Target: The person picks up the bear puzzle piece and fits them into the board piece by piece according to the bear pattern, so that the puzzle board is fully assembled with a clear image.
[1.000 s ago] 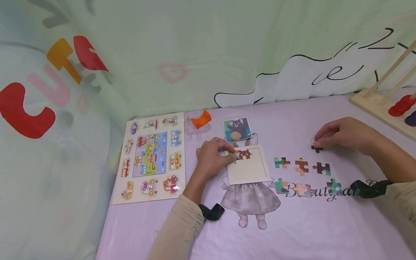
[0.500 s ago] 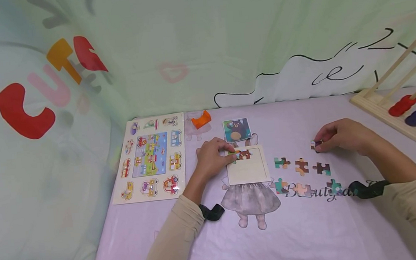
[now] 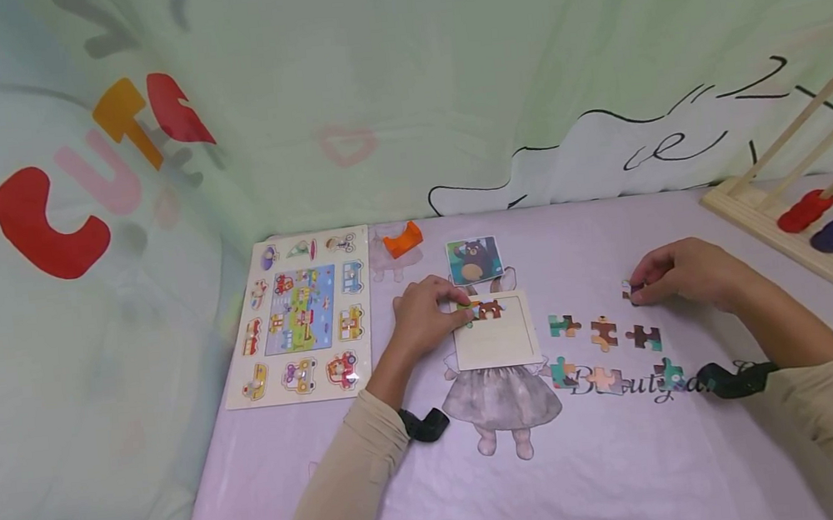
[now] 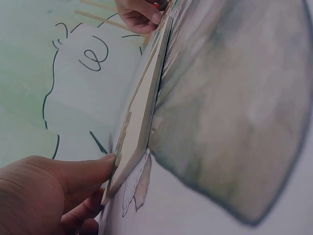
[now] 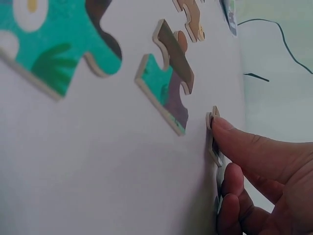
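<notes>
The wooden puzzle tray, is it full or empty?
The tray is partly filled: pieces lie at its far edge; its near part is bare.

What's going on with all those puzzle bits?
A person is working on a bear jigsaw. Their left hand grips the edge of a wooden puzzle board, where a bear-face piece lies near the top. Their right hand pinches another puzzle piece, out to the right of the board. Six loose pieces lie in two rows on the table, so most of the board is unfilled. A bear picture card lies just behind it.
</notes>
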A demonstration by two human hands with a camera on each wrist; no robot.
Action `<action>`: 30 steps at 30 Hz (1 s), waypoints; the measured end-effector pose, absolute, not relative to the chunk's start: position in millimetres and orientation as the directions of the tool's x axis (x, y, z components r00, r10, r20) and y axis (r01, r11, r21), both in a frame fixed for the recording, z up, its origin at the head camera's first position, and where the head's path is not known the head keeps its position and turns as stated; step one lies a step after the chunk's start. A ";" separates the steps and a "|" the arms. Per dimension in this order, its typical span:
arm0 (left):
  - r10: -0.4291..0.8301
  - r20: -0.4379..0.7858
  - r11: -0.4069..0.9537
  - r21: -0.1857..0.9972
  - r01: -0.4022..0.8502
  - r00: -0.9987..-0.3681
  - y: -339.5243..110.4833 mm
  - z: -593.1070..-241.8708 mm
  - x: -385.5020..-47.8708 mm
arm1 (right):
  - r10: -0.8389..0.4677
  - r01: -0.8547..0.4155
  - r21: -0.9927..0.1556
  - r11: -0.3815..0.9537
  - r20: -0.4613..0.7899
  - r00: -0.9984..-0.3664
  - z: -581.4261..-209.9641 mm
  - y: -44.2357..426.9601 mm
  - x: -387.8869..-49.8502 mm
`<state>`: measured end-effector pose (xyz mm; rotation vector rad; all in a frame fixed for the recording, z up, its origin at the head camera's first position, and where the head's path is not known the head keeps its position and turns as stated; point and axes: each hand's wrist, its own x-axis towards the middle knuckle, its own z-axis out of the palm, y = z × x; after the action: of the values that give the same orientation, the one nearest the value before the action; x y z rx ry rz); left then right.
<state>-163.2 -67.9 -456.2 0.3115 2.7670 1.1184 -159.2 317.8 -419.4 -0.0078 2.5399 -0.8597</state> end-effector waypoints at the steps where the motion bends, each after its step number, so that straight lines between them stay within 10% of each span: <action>1: 0.242 -0.053 0.706 0.695 0.138 -0.969 -67.8 -456.3 -163.3 | -0.149 0.135 -0.577 0.806 -0.418 -0.896 -419.1 317.5 -159.0; 30: 0.248 -0.051 0.702 0.698 0.142 -0.968 -68.3 -457.0 -163.1 | -0.133 0.134 -0.577 0.806 -0.397 -0.908 -419.2 317.0 -157.4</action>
<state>-163.1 -68.3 -457.0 0.3189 2.7660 1.1169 -157.4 317.0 -419.2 0.0008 2.5673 -0.8649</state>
